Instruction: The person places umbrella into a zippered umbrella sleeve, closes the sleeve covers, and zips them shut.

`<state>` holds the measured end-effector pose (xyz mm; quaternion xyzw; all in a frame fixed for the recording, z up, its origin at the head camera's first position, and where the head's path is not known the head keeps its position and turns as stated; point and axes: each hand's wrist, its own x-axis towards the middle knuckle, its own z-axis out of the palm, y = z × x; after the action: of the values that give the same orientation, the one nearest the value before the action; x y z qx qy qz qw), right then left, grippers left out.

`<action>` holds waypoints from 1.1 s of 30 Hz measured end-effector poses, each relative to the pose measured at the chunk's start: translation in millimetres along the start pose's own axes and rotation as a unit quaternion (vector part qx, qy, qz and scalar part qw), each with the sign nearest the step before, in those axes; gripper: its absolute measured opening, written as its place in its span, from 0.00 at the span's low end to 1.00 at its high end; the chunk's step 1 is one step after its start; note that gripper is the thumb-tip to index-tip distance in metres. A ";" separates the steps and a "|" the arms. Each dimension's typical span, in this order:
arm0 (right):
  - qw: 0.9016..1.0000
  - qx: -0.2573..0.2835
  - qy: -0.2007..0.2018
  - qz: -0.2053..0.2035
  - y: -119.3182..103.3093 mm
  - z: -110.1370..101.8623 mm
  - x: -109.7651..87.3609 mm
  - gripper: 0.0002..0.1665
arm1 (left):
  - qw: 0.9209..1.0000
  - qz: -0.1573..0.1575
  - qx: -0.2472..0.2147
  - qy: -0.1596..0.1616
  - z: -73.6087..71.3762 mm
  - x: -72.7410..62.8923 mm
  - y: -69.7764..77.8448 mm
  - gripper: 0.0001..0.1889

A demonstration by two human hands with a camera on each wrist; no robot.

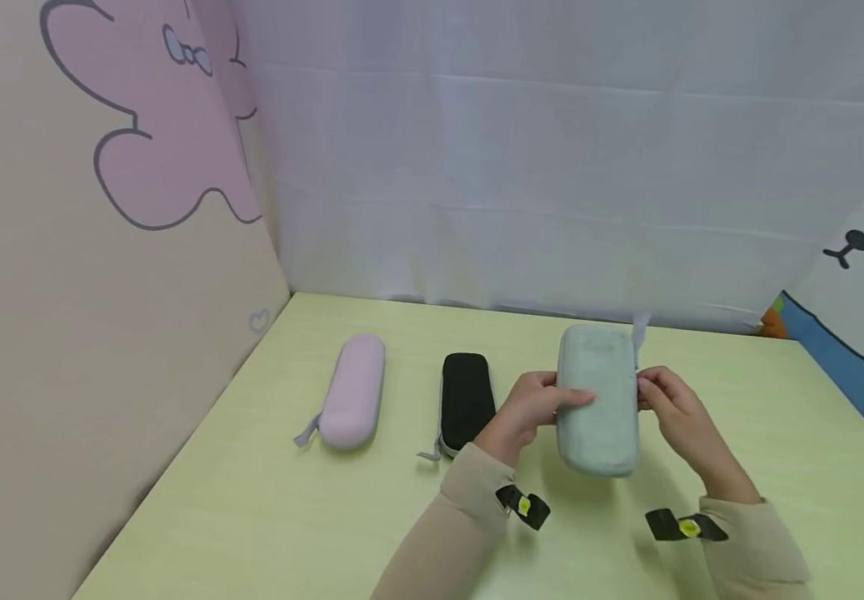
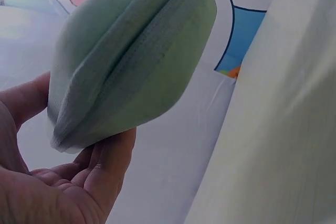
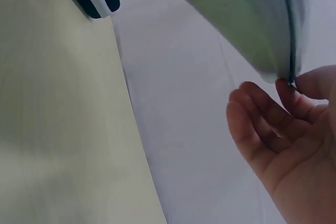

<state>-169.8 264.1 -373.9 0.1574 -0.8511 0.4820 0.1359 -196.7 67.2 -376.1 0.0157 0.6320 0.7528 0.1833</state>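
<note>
A pale green zippered pencil case [image 1: 598, 408] is held up above the table. My left hand [image 1: 532, 412] grips it by its left side, thumb across the front and fingers behind. The seam along its edge shows in the left wrist view, with the left hand [image 2: 68, 192] under one side. At the opposite edge my right hand [image 1: 675, 417] pinches at the zipper with thumb and forefinger. In the right wrist view, the other fingers of the right hand [image 3: 294, 156] stay loosely bent, and the zipper pull is mostly hidden. A grey strap [image 1: 639, 327] sticks up at the case's upper right corner.
A black pencil case [image 1: 466, 400] lies on the table, partly behind the left hand. Farther left lies a pink pencil case [image 1: 354, 392] with a grey strap. The yellow-green table [image 1: 252, 492] meets a white cloth [image 1: 536, 183] at the back and a printed panel [image 1: 102, 333] on the left.
</note>
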 end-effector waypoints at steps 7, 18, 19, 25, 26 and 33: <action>0.994 -0.088 0.058 0.016 -1.5 6.0 4.0 0.14 | 1.000 0.005 -0.006 0.008 -1.8 0.0 -1.8 0.19; 0.993 -0.059 0.086 0.051 -13.0 15.2 9.5 0.16 | 0.996 0.018 0.003 0.089 -0.1 1.2 0.8 0.18; 0.992 -0.072 0.087 0.052 -14.4 15.3 9.6 0.16 | 0.996 0.018 0.000 0.092 0.3 1.2 1.2 0.18; 0.990 -0.103 0.081 0.057 -20.4 17.9 8.1 0.16 | 0.994 0.022 -0.005 0.103 -1.3 3.0 1.5 0.17; 0.990 -0.103 0.079 0.056 -21.1 18.6 7.8 0.16 | 0.994 0.024 -0.005 0.106 -1.6 3.5 1.3 0.17; 0.990 -0.092 0.083 0.060 -22.7 21.3 8.2 0.16 | 0.992 0.032 -0.019 0.116 -3.0 5.1 3.7 0.17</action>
<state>-169.9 233.6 -363.6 0.0520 -0.8853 0.4209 0.1907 -203.1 65.4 -374.2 -0.0552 0.6339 0.7668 0.0843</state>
